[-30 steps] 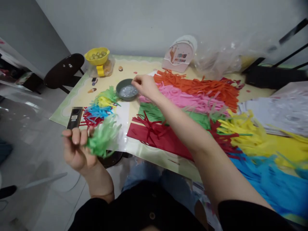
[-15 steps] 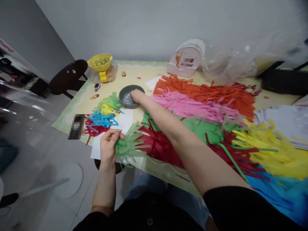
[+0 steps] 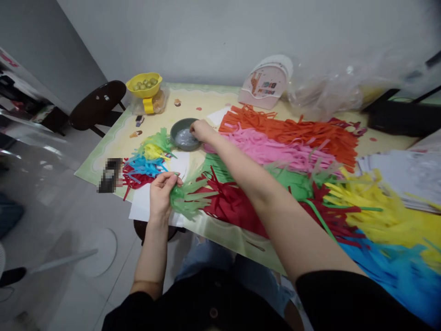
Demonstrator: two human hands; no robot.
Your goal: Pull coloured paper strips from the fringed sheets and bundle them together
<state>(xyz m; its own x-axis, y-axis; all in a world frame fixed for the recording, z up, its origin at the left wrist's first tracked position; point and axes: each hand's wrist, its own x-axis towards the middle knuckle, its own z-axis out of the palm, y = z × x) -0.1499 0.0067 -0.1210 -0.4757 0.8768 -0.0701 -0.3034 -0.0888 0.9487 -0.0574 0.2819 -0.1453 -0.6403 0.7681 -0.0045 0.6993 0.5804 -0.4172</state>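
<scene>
A yellow bowl [image 3: 144,85] of green fruit stands near a dark stool [image 3: 97,102].

The left hand [image 3: 161,192] is held low and near the body, its forearm bare and raised from a black sleeve, with the fingers [image 3: 171,178] curled and pinched together against the thumb, knuckles turned upward. The right arm is stretched far forward and to the left, bare from the sleeve to the wrist. The right hand [image 3: 200,130] is bent downward, its fingertips gathered together and pointed down.
</scene>
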